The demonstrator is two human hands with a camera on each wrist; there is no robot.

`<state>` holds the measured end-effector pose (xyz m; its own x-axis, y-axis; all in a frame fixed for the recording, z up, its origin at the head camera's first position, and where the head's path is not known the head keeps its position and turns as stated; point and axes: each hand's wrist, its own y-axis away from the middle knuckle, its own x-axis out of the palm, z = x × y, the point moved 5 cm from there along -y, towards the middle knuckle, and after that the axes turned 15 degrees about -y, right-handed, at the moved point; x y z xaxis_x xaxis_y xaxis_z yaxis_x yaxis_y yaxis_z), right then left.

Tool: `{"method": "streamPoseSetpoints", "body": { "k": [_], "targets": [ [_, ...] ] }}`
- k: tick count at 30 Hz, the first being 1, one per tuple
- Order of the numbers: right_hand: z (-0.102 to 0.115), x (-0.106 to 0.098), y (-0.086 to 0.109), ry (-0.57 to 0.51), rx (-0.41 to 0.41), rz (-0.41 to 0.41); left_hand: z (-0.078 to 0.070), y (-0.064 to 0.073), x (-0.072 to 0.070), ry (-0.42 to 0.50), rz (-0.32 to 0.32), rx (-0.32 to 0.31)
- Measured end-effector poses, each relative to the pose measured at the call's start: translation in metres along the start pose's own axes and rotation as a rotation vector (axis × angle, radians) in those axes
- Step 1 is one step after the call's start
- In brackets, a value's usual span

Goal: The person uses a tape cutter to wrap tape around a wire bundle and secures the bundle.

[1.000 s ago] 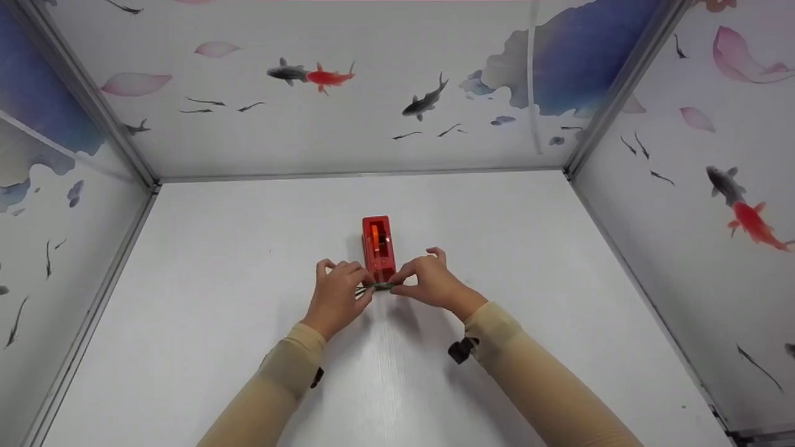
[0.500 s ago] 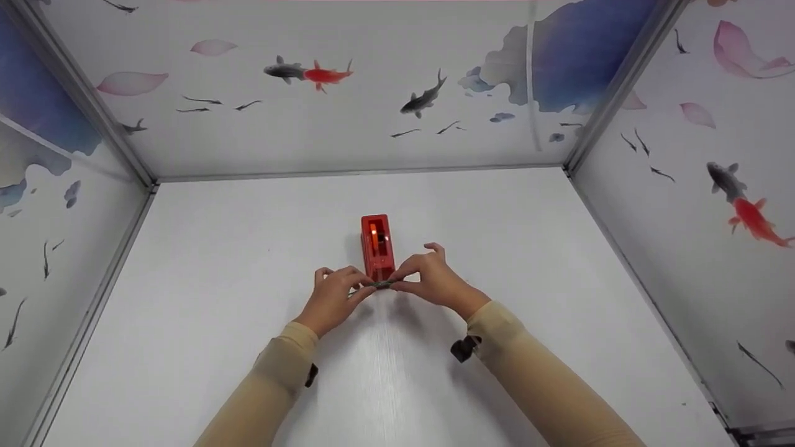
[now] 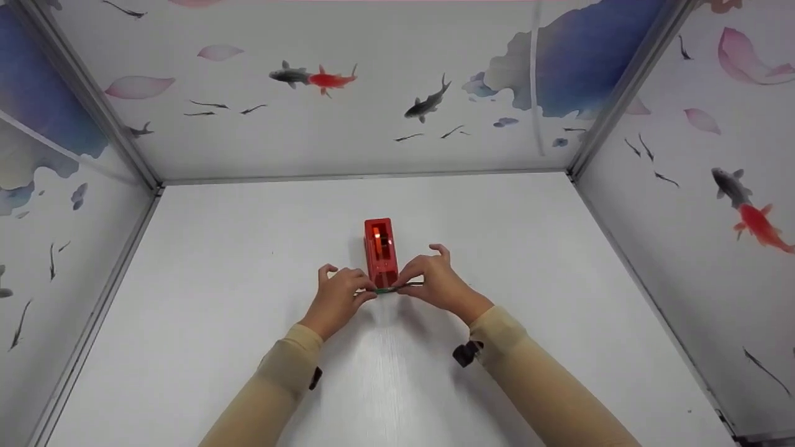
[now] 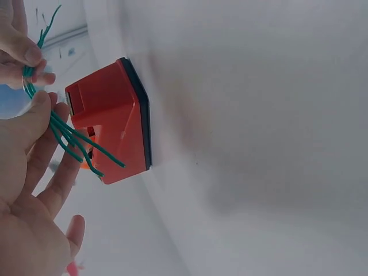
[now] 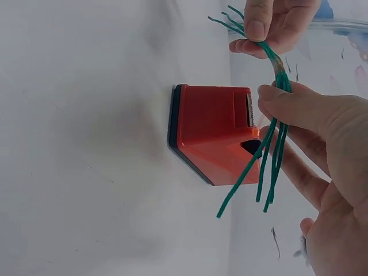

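A bundle of thin green wires (image 3: 385, 290) stretches between the two hands, just off the near end of a red tape dispenser (image 3: 380, 248). My left hand (image 3: 338, 298) pinches one side of it between thumb and fingers. The right hand (image 3: 438, 282) pinches the other side the same way. Loose wire ends (image 5: 261, 172) fan out past the right thumb; in the left wrist view, more ends (image 4: 86, 146) spread beyond the left thumb. Between the hands, a shiny, brownish band that looks like clear tape (image 5: 278, 63) covers part of the bundle.
The dispenser stands on a white tabletop (image 3: 236, 248), its orange tape core (image 3: 377, 241) showing through the top opening. Walls printed with fish and petals (image 3: 348, 143) enclose the table at the back and on both sides.
Both hands stay by the dispenser's near end, still pinching the bundle. Wire ends that stuck out by the left fingers show less; a dark end now shows across the right fingers.
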<state>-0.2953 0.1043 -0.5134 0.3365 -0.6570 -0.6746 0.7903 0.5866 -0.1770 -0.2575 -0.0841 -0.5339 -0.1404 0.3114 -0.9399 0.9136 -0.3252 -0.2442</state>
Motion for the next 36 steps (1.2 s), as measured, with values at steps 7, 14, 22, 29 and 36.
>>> {"method": "streamPoseSetpoints", "body": {
  "k": [7,14,22,29,36],
  "targets": [
    [-0.004,0.001,-0.003,0.015,0.039,0.027,-0.006,0.002,-0.007,-0.137,-0.096,0.095],
    [-0.008,0.003,-0.003,0.020,0.097,0.095,-0.012,0.005,-0.011,-0.247,-0.170,0.196],
    [-0.004,0.004,-0.005,0.065,0.091,0.152,-0.013,0.006,-0.016,-0.329,-0.236,0.245],
    [-0.005,0.007,-0.004,0.057,0.078,0.184,-0.015,0.007,-0.016,-0.382,-0.278,0.288],
    [-0.006,0.011,-0.003,0.058,0.079,0.201,-0.017,0.009,-0.015,-0.440,-0.302,0.297]
  ]
}}
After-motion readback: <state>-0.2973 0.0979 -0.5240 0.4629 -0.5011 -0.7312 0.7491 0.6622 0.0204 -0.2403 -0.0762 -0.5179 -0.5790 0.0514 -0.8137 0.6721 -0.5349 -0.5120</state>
